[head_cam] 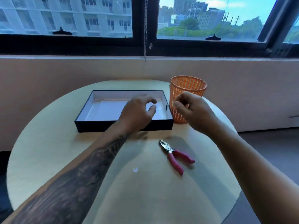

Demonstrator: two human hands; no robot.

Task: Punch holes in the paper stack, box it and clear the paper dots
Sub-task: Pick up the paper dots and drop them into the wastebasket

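Observation:
A shallow black box (90,125) with a white inside stands on the round table, and the white paper stack (108,110) lies flat in it. My left hand (137,110) hovers over the box's right part, fingers curled and apart, holding nothing I can see. My right hand (189,109) is raised beside the orange basket (192,84), fingers pinched together; whether it holds paper dots is too small to tell. The pink-handled hole punch (175,155) lies on the table in front of the box. A tiny pale speck (135,169) rests nearer to me.
The round beige table (48,151) stands against a low wall under a wide window. The orange basket sits at the table's far right, touching the box's right end. A bead cord (145,29) hangs from the window frame.

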